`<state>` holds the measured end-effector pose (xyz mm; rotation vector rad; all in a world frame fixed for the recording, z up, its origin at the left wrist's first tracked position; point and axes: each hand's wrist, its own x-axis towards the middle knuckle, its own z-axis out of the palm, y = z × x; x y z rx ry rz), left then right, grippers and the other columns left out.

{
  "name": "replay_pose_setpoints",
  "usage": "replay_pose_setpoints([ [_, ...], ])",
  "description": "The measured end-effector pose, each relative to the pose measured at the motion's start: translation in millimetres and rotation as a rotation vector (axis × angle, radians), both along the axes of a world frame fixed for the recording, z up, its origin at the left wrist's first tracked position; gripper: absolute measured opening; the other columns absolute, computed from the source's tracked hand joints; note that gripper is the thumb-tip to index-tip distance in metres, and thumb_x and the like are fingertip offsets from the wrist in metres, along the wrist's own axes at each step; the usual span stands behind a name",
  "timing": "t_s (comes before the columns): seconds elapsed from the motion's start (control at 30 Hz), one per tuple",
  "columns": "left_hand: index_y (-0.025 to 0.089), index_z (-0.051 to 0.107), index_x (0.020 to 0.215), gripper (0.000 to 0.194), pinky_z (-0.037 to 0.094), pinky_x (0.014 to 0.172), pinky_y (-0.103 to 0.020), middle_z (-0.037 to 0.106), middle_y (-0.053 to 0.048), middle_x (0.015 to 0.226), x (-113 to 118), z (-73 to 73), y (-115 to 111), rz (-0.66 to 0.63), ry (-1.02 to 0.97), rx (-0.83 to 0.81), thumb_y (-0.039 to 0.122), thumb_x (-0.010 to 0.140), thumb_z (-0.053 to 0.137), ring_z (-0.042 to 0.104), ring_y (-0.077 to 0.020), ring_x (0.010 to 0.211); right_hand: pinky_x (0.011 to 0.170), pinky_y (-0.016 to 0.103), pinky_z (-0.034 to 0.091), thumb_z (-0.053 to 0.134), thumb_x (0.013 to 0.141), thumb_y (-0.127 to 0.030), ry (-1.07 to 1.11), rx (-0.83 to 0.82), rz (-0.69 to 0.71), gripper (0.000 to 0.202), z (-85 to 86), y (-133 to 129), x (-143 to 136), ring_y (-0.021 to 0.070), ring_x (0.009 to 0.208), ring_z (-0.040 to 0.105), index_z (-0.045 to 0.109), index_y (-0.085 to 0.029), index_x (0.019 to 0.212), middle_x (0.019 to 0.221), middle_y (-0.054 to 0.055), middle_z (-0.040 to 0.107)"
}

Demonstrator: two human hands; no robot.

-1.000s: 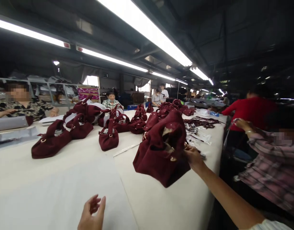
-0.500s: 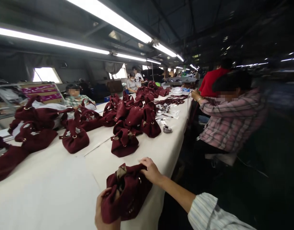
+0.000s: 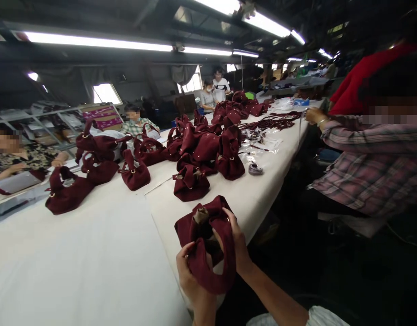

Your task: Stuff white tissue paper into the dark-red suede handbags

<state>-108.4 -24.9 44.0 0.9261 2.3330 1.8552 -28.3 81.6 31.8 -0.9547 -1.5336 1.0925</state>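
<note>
A maroon fabric bag (image 3: 213, 278) is held between both hands over the near edge of the table, its opening and curved handle facing me. My left hand (image 3: 196, 280) grips the left side near the handle, thumb outside. On the bag's right side, my right hand (image 3: 238, 242) is closed round the rim, with some fingers hidden inside. Light brown lining (image 3: 200, 215) shows at the opening. Just beyond it, another maroon bag (image 3: 192, 185) rests on the table.
Several maroon bags (image 3: 201, 147) lie heaped along the white table (image 3: 93, 253). A grey coil (image 3: 255, 169) and maroon straps (image 3: 276, 122) lie near its right edge. A person in a plaid shirt (image 3: 381, 163) is at the right; another person (image 3: 25, 156) sits at the left.
The bag has turned so its opening and handle face me. My right hand has moved from the far corner to its right side. The view has swung left, bringing a person at left into sight.
</note>
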Motion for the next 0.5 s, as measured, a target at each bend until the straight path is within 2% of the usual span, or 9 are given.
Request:
replay_pose_setpoints([
  [0.1, 0.019, 0.060, 0.111, 0.035, 0.050, 0.085, -0.033, 0.065, -0.007, 0.106, -14.2, 2.0, -2.0, 0.049, 0.093, 0.023, 0.039, 0.083, 0.064, 0.063, -0.0225, 0.095, 0.097, 0.042, 0.049, 0.055, 0.090, -0.025, -0.147, 0.248, -0.091, 0.035, 1.5, 17.9, 25.8, 0.0275, 0.110, 0.064, 0.061, -0.025, 0.124, 0.117, 0.008, 0.069],
  [0.2, 0.019, 0.063, 0.110, 0.028, 0.050, 0.087, -0.034, 0.066, -0.006, 0.103, -40.1, 5.6, -4.3, 0.073, 0.266, -0.007, 0.030, 0.084, 0.059, 0.064, -0.0226, 0.093, 0.083, 0.042, 0.052, 0.056, 0.091, -0.028, -0.248, 0.431, -0.173, 0.033, 2.8, 28.5, 46.5, 0.0278, 0.092, 0.063, 0.064, -0.025, 0.123, 0.097, 0.008, 0.066],
  [0.23, 0.019, 0.064, 0.110, 0.028, 0.049, 0.089, -0.034, 0.066, -0.006, 0.103, -48.1, 5.8, -5.4, 0.071, 0.344, -0.025, 0.027, 0.084, 0.058, 0.064, -0.0228, 0.094, 0.081, 0.043, 0.052, 0.056, 0.091, -0.028, -0.256, 0.480, -0.194, 0.032, 3.9, 30.2, 49.7, 0.0279, 0.091, 0.062, 0.065, -0.026, 0.122, 0.095, 0.008, 0.064],
  [0.3, 0.019, 0.066, 0.111, 0.029, 0.049, 0.091, -0.035, 0.065, -0.007, 0.104, -61.6, 3.3, -7.9, 0.079, 0.479, -0.067, 0.023, 0.084, 0.055, 0.063, -0.0234, 0.095, 0.087, 0.045, 0.051, 0.057, 0.091, -0.026, -0.237, 0.561, -0.209, 0.029, 6.0, 32.1, 49.8, 0.0294, 0.100, 0.060, 0.068, -0.027, 0.117, 0.105, 0.010, 0.061],
  [0.4, 0.022, 0.069, 0.113, 0.036, 0.051, 0.086, -0.037, 0.065, -0.008, 0.104, -77.8, -6.0, -10.9, 0.090, 0.548, -0.184, 0.021, 0.080, 0.055, 0.062, -0.0260, 0.097, 0.096, 0.049, 0.048, 0.057, 0.089, -0.020, -0.215, 0.595, -0.055, 0.024, 4.9, 34.8, 39.4, 0.0310, 0.112, 0.057, 0.067, -0.028, 0.108, 0.119, 0.009, 0.061],
  [0.5, 0.027, 0.071, 0.112, 0.041, 0.053, 0.088, -0.038, 0.064, -0.008, 0.124, -90.2, -17.8, -13.5, -0.039, 0.456, -0.284, 0.022, 0.075, 0.055, 0.062, -0.0289, 0.111, 0.094, 0.047, 0.050, 0.053, 0.088, -0.014, -0.190, 0.502, 0.171, 0.023, 1.5, 38.8, 31.5, 0.0289, 0.105, 0.060, 0.065, -0.027, 0.103, 0.106, 0.008, 0.067],
])
